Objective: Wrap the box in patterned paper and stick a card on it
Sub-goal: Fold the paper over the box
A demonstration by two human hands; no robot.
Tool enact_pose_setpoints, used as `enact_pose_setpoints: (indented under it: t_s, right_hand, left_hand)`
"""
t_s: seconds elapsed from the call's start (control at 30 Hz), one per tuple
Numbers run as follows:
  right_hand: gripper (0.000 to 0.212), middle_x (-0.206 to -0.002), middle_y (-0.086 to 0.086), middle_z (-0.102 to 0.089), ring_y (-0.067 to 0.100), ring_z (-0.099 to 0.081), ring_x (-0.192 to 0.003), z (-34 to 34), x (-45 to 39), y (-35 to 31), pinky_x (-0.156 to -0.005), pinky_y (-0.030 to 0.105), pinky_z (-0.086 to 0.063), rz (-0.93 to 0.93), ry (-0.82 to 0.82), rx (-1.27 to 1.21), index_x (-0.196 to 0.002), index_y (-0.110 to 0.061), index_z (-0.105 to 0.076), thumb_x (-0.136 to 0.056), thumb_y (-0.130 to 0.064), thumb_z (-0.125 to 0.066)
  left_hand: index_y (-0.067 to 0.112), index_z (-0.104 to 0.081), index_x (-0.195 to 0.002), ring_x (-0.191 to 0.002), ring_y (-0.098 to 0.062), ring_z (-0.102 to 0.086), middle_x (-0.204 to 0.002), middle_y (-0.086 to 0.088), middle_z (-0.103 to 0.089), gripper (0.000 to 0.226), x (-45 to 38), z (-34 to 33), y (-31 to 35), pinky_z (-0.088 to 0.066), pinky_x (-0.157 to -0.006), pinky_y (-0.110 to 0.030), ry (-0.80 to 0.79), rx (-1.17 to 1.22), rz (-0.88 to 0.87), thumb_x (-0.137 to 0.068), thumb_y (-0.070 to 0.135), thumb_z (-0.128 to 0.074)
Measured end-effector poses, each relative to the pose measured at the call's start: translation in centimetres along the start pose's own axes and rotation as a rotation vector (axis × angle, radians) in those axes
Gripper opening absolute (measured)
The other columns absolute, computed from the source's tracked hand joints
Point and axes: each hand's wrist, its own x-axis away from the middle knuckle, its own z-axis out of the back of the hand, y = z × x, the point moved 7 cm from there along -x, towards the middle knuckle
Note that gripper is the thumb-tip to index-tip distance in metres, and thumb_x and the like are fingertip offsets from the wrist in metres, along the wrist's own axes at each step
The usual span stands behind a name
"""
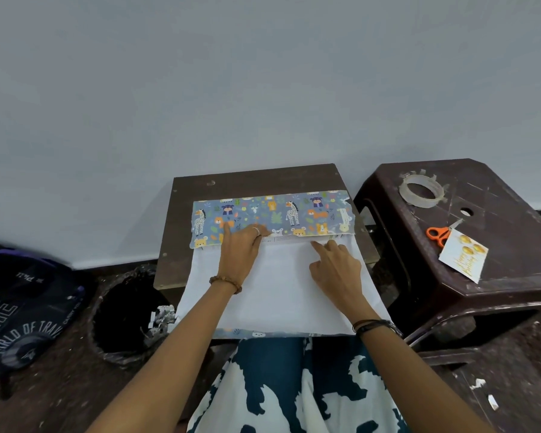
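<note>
— Where do the two arms go?

— Both bare forearms reach forward from the bottom edge, converging on the folded-over flap of blue animal-patterned wrapping paper (272, 218).

— And the left hand (239, 251)?

— It lies palm down at the flap's near edge, index finger stretched onto it; a ring and a beaded wristband show.

— The right hand (336, 267)?

— Just short of that same edge, further right, fingers loosely bent, fingertips pressing down, dark bands at the wrist.
</note>
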Motion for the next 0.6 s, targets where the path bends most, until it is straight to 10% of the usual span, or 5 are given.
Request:
enact_pose_setpoints:
  t_s: [0.23, 0.6]
  right_hand:
    - [0.030, -0.060, 0.001, -0.055, 0.020, -0.051, -0.051, -0.21, 0.15, -0.07, -0.045, 0.013, -0.003, -0.001, 0.120, 0.017, -0.083, -0.012, -0.069, -0.054, -0.006, -0.074]
    - [0.033, -0.093, 0.005, -0.062, 0.025, -0.056, -0.082, -0.26, 0.40, 0.24, -0.048, 0.024, -0.024, 0.012, 0.079, -0.032, -0.114, -0.014, -0.060, -0.082, -0.013, -0.053]
  left_hand:
    - [0.010, -0.073, -0.088, -0.093, -0.026, -0.069, -0.096, -0.008, -0.073, 0.011, 0.29, -0.19, 0.04, -0.025, -0.102, -0.063, 0.156, -0.032, -0.098, -0.077, 0.009, -0.070]
    - [0.005, -0.071, -0.082, -0.083, -0.027, -0.069, -0.091, -0.007, -0.072, 0.006, 0.40, -0.56, 0.74, -0.029, -0.105, -0.054, 0.108, -0.055, -0.076, -0.082, 0.010, -0.068]
